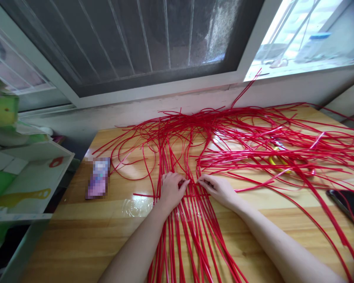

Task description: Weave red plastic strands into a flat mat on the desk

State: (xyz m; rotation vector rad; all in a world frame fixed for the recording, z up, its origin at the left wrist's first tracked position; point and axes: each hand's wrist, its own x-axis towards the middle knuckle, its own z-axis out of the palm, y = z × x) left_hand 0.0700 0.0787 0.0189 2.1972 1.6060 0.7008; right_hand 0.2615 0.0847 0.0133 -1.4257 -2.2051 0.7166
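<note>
Many long red plastic strips (224,133) lie spread over a wooden table (82,236), bundled lengthwise toward me and fanned out at the far side. My left hand (171,189) rests on the bundle with its fingers curled, pinching strips at its right edge. My right hand (216,188) faces it, fingertips pinched on strips close to the left hand's fingers. A single red strip (144,195) runs crosswise under both hands.
A small blurred packet (98,177) lies left of the hands. A dark phone (349,204) sits at the right edge. A yellow-handled tool (279,159) lies under the strips. White shelves (32,173) stand at the left; a window sill runs behind.
</note>
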